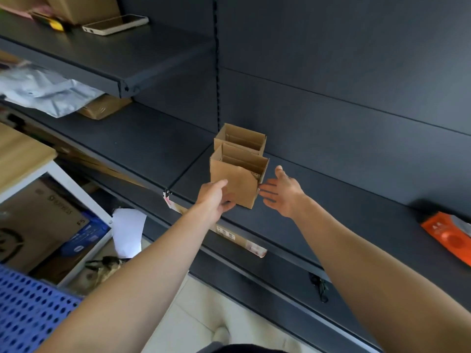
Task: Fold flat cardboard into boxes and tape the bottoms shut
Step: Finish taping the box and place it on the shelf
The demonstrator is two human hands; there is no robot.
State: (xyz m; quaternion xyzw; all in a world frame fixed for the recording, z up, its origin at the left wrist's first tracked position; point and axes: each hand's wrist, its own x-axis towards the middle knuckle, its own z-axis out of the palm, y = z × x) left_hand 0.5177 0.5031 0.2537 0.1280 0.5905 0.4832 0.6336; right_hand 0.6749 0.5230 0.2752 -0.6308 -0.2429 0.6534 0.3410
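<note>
Nearest the viewer, lower left: blue perforated crate (28, 309). Further out, on the dark middle shelf (318, 200): front cardboard box (237, 182), upright, top flaps open, near the shelf's front edge. At its lower left corner: left hand (216, 197), thumb and curled fingers gripping it. At its right side: right hand (283, 194), fingers straight and spread, holding nothing; contact cannot be told. Directly behind, touching: second cardboard box (240, 138), likewise open-topped. Far right, same shelf: orange packet (446, 233). On the upper shelf (122, 62): phone (116, 24), lying flat.
</note>
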